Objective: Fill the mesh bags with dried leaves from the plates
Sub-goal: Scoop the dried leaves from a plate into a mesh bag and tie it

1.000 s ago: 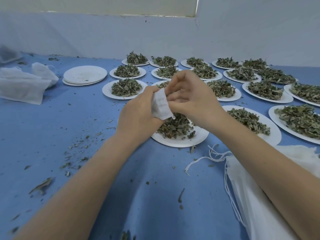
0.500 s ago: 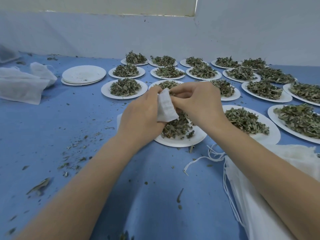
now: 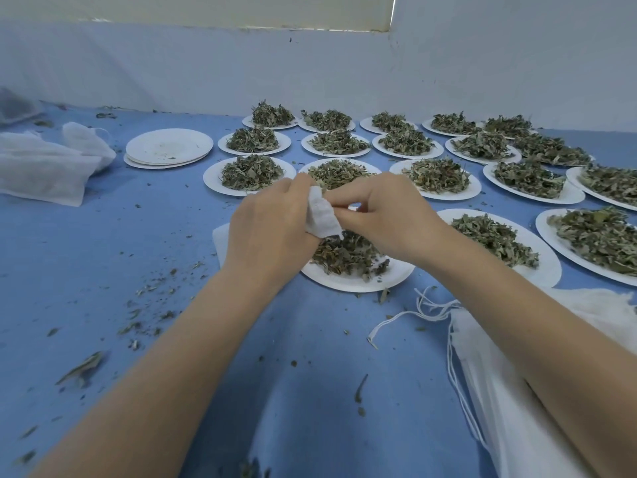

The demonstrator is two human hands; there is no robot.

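Both hands, left hand (image 3: 272, 232) and right hand (image 3: 386, 215), pinch one small mesh bag (image 3: 322, 217) hanging upright directly over the nearest plate (image 3: 396, 276) of dried leaves (image 3: 348, 255), equally close.

White mesh bag (image 3: 322, 217); green-brown leaves (image 3: 348, 255); white plates (image 3: 358, 282); blue table (image 3: 103, 257).

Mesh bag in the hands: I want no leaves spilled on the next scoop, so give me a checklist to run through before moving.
1. Mesh bag held by both hands: ok, left hand and right hand pinch it.
2. Bag mouth open: cannot tell, fingers hide it.
3. Bag over the near plate: ok.
4. Leaves on that plate: ok.
5. Spare bags within reach: ok, under the right forearm.
6. Blue table free of crumbs: not ok.
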